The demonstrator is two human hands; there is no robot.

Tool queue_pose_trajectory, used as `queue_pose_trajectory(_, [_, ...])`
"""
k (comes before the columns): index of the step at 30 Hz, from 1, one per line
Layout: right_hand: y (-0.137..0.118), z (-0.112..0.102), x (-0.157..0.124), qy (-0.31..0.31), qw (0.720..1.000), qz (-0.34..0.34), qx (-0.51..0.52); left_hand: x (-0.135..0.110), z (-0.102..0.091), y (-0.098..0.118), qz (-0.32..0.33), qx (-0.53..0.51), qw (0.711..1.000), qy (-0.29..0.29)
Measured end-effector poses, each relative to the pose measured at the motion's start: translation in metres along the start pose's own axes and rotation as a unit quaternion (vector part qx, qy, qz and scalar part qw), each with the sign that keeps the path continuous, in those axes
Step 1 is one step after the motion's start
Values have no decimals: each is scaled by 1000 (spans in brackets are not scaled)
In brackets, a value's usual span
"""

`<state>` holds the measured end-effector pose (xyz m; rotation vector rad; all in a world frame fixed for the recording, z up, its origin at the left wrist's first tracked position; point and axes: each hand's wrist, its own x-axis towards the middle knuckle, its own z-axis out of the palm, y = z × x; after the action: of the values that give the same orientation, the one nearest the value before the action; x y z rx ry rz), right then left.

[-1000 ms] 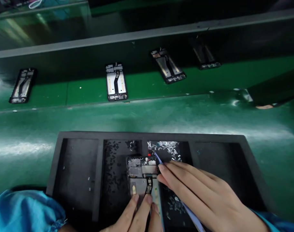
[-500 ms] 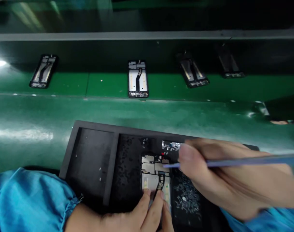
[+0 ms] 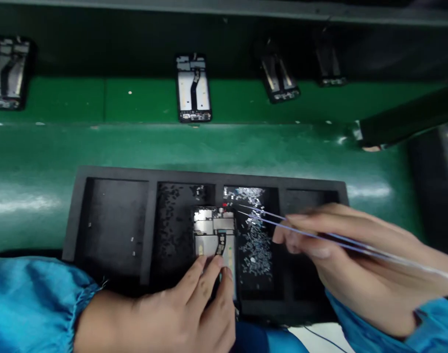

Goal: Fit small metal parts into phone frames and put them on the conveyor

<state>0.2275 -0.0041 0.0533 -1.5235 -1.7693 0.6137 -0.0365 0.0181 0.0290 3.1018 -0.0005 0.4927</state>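
Note:
An opened phone (image 3: pixel 212 240) lies over the tray with its metal shields, silver plate and dark ribbon cable showing. My left hand (image 3: pixel 197 304) grips its lower part, fingertips pressed on the plate and cable; the thumb is hidden. Thin bluish tweezers (image 3: pixel 282 221) sit between the fingers of my right hand (image 3: pixel 341 250). Their two tips are apart, just right of the phone's top edge, above many tiny shiny parts (image 3: pixel 256 250). Whether anything is between the tips is too small to see.
The black compartment tray (image 3: pixel 146 225) rests on a green bench (image 3: pixel 165 147), small dark pieces (image 3: pixel 168 201) in one compartment. Beyond it, several opened phones, one (image 3: pixel 194 90) in the middle, lie along a raised green strip (image 3: pixel 146 105). A dark bar (image 3: pixel 411 117) juts in at right.
My right hand has drawn the tweezers off the phone's shield to its right, and their tips have spread. My left hand stays on the phone. The view has tilted down.

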Motion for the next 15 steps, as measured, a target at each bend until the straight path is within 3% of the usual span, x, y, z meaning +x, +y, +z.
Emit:
queue_pose_trajectory(4, [-5, -6, -50, -43, 999, -10, -1, -3, 0, 0, 50, -14, 999, 4])
queue_pose_trajectory(9, [-8, 6, -106, -62, 995, -66, -38, -8, -3, 1, 131, -28, 991, -6])
queue_pose_trajectory(13, [-1, 10, -125, -64, 995, -68, -19, -7, 0, 5, 107, -21, 993, 53])
queue_pose_trajectory(15, [6, 10, -128, -58, 996, -73, -9, -4, 1, 6, 48, -41, 995, 83])
